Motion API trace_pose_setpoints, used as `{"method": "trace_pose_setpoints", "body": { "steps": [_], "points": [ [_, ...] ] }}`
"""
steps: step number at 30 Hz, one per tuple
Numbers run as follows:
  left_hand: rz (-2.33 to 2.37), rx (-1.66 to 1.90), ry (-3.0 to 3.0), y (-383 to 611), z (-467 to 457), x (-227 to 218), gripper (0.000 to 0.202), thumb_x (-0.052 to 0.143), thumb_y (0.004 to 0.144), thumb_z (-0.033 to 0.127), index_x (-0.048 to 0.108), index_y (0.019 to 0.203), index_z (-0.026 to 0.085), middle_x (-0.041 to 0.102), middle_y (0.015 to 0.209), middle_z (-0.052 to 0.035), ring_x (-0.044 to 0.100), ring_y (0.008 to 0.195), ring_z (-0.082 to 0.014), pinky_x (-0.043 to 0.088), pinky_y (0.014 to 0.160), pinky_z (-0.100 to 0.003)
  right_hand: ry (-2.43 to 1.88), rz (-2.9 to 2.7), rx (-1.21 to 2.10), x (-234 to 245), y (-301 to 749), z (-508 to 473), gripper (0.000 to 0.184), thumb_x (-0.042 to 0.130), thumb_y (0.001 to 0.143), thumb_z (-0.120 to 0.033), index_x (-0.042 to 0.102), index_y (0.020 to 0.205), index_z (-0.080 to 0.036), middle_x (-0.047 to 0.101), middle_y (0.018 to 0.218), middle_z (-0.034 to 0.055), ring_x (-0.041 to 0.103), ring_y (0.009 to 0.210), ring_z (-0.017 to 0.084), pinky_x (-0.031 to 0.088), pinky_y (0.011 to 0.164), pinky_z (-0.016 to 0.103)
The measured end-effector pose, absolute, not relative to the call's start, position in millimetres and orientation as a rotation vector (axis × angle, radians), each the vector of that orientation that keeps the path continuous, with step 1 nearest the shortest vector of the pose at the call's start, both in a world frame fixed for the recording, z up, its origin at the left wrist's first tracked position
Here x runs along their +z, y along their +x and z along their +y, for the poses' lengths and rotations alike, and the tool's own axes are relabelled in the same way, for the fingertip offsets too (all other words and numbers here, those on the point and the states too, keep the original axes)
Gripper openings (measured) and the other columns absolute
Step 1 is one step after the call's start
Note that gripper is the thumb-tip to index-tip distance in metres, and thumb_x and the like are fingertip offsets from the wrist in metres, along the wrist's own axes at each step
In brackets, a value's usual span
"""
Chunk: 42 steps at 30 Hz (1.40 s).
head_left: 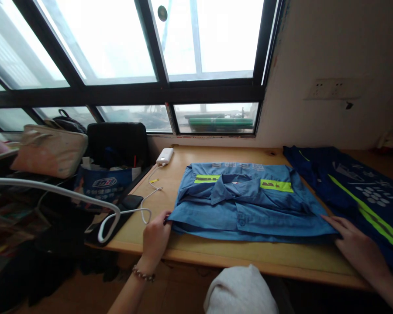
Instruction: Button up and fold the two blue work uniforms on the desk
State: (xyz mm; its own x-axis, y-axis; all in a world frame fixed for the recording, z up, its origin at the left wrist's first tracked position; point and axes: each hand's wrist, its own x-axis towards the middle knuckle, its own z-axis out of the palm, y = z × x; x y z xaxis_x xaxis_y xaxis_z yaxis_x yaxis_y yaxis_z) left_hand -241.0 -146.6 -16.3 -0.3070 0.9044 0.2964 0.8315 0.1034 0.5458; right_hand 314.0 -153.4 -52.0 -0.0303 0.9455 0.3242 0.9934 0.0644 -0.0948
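Note:
A light blue work shirt [203, 209] with a collar and yellow-green strips lies partly folded on the wooden table [216, 257]. My left hand [155, 235] pinches its near left corner. At the near right corner, my right hand [353, 240] grips the cloth between thumb and fingers. The shirt's front edge is stretched between both hands. To the right, close beyond my right hand, lies a dark blue garment [356, 187] with a yellow-green stripe and white print.
A white power bank [165, 156] with a white cable [146, 209] sits at the table's back left, and a dark phone [131, 202] is near the left edge. A white curved tube [68, 187] crosses the left side. Bags and a black chair [118, 135] stand beyond.

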Motion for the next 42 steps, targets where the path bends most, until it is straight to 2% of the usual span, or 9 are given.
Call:
{"method": "trace_pose_setpoints", "body": {
  "steps": [4, 7, 12, 17, 23, 27, 30, 37, 42],
  "points": [
    [1.77, 1.111, 1.353, -258.3, -146.9, -23.7, 0.039, 0.054, 0.066, 0.034, 0.056, 0.1, 0.015, 0.066, 0.087, -0.0075, 0.064, 0.073, -0.0211, 0.051, 0.057, -0.028, -1.908, -2.043, -0.156, -53.6, 322.8, -152.3, 0.055, 0.037, 0.066, -0.013, 0.053, 0.115, -0.031, 0.055, 0.115, 0.0017, 0.059, 0.091, 0.027, 0.051, 0.072, 0.039],
    [1.604, 1.104, 1.366, -268.6, -151.3, -23.2, 0.047, 0.057, 0.064, 0.039, 0.054, 0.103, 0.013, 0.064, 0.097, -0.011, 0.061, 0.089, -0.0244, 0.052, 0.073, -0.033, -1.908, -2.101, -0.077, -47.0, 333.9, -150.3, 0.052, 0.04, 0.064, -0.014, 0.056, 0.111, -0.03, 0.055, 0.116, 0.0018, 0.056, 0.098, 0.028, 0.048, 0.08, 0.042],
    [1.751, 1.096, 1.961, -250.4, -157.2, -4.1, 0.047, 0.051, 0.073, 0.033, 0.045, 0.117, 0.019, 0.042, 0.129, -0.0088, 0.038, 0.12, -0.0245, 0.032, 0.1, -0.04, -1.636, -2.363, 0.148, -7.6, 317.7, -143.9, 0.051, 0.052, 0.071, -0.032, 0.046, 0.122, -0.028, 0.042, 0.13, 0.0021, 0.041, 0.117, 0.026, 0.036, 0.097, 0.04],
    [1.831, 0.927, 2.455, -213.2, -118.0, 11.8, 0.056, 0.043, 0.077, 0.022, 0.028, 0.131, 0.016, 0.024, 0.139, -0.0107, 0.018, 0.129, -0.0238, 0.022, 0.104, -0.043, -1.523, -2.324, 0.111, 3.3, 279.4, -110.1, 0.066, 0.055, 0.071, -0.042, 0.034, 0.13, -0.021, 0.037, 0.133, 0.0086, 0.035, 0.121, 0.026, 0.03, 0.101, 0.04],
    [1.94, 0.377, 2.417, -210.3, -60.1, 9.8, 0.035, 0.05, 0.071, 0.017, 0.054, 0.106, 0.016, 0.058, 0.103, -0.0117, 0.053, 0.099, -0.0255, 0.039, 0.086, -0.038, -1.581, -2.287, 0.238, -17.3, 269.1, -61.9, 0.063, 0.058, 0.067, -0.038, 0.042, 0.124, -0.016, 0.051, 0.12, 0.0123, 0.048, 0.108, 0.027, 0.037, 0.092, 0.041],
    [1.987, 0.309, 2.496, -214.6, -59.1, 25.8, 0.021, 0.039, 0.077, 0.015, 0.059, 0.085, 0.018, 0.059, 0.09, -0.0085, 0.058, 0.078, -0.021, 0.043, 0.071, -0.03, -1.508, -2.396, 0.463, 7.6, 279.3, -50.7, 0.026, 0.052, 0.071, -0.034, 0.064, 0.087, -0.017, 0.064, 0.088, 0.0058, 0.058, 0.085, 0.024, 0.044, 0.078, 0.035],
    [2.077, 0.579, 2.537, -215.7, -72.4, 43.1, 0.027, 0.034, 0.08, 0.015, 0.056, 0.096, 0.019, 0.057, 0.097, -0.0078, 0.057, 0.082, -0.0202, 0.042, 0.072, -0.029, -1.519, -2.309, 0.451, 44.5, 290.5, -57.6, 0.026, 0.05, 0.073, -0.038, 0.064, 0.073, -0.016, 0.063, 0.075, 0.0045, 0.058, 0.074, 0.021, 0.043, 0.069, 0.031],
    [1.897, 0.624, 2.644, -231.5, -130.3, 8.7, 0.024, 0.04, 0.075, 0.013, 0.058, 0.09, 0.02, 0.06, 0.096, -0.0071, 0.054, 0.092, -0.0226, 0.042, 0.083, -0.035, -1.658, -2.283, 0.575, 54.1, 309.1, -116.7, 0.017, 0.052, 0.073, -0.032, 0.064, 0.075, -0.02, 0.062, 0.08, 0.0024, 0.058, 0.074, 0.019, 0.044, 0.068, 0.029],
    [1.8, 0.497, 2.72, -237.3, -152.5, -24.4, 0.04, 0.036, 0.074, 0.007, 0.057, 0.106, 0.02, 0.059, 0.11, -0.0086, 0.051, 0.105, -0.0228, 0.034, 0.094, -0.042, -1.647, -2.391, 0.398, 5.8, 295.2, -149.8, 0.034, 0.053, 0.067, -0.023, 0.061, 0.1, -0.024, 0.057, 0.108, 0.0052, 0.05, 0.103, 0.025, 0.039, 0.091, 0.038]
  ]
}}
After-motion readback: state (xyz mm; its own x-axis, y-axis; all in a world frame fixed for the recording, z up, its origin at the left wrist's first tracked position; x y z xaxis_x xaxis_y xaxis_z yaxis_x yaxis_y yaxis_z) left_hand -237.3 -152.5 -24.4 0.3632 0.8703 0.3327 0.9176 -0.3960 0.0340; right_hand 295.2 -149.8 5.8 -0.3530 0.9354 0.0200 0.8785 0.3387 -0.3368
